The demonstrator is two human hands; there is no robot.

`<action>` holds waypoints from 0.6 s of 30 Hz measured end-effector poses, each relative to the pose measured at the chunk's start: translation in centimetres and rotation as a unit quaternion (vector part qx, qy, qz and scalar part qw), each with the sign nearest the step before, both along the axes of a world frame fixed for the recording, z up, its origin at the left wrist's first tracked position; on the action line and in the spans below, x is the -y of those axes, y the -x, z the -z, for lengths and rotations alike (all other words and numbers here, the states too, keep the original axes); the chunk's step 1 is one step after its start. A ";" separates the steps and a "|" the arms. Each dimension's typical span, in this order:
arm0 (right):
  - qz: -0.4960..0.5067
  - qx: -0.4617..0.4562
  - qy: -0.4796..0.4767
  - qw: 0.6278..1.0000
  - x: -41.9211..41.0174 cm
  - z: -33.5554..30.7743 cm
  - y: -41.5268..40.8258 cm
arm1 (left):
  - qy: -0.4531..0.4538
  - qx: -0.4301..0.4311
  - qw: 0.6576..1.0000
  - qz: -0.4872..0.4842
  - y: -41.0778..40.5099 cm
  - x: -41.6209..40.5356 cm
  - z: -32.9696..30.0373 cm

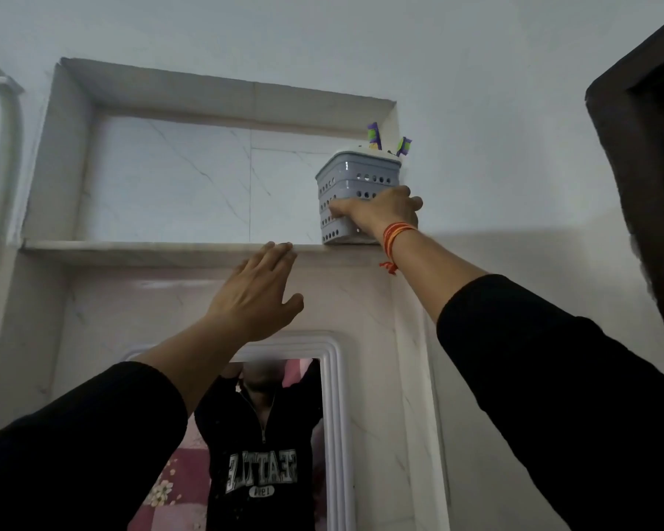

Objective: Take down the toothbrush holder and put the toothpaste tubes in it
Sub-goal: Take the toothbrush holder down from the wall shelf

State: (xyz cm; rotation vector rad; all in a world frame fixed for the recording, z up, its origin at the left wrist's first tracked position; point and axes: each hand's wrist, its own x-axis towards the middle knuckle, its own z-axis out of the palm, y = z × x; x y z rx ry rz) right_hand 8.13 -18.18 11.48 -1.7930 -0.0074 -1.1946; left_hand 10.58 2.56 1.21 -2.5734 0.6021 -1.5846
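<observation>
Holder [355,189] on ledge [150,247], gripped by right hand [384,210]; left hand [257,293] open, empty, fingertips at ledge edge.

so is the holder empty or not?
Not empty: purple-green ends stick up above the holder rim, on the shelf.

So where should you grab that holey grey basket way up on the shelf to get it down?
Grab the toothbrush holder around its lower body, coming from the front and right, as the right hand does now. It stands upright at the right end of the shelf, against the niche wall, so only the front and its open side are free. Gripping low keeps it level, so the brushes probably stay in.
</observation>
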 end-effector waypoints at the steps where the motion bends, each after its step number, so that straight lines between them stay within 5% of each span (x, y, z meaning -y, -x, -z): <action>1: -0.015 0.007 0.002 1.000 0.0 0.2 0.8 | 0.004 -0.004 1.000 0.003 0.3 -0.2 0.1; 11: -0.128 0.025 0.010 0.991 -1.4 8.5 7.6 | 0.085 -0.048 0.991 0.096 3.7 -1.0 4.3; 18: -0.057 -0.002 0.032 0.998 -2.1 21.9 5.8 | 0.134 -0.137 0.971 0.146 5.3 -2.3 16.3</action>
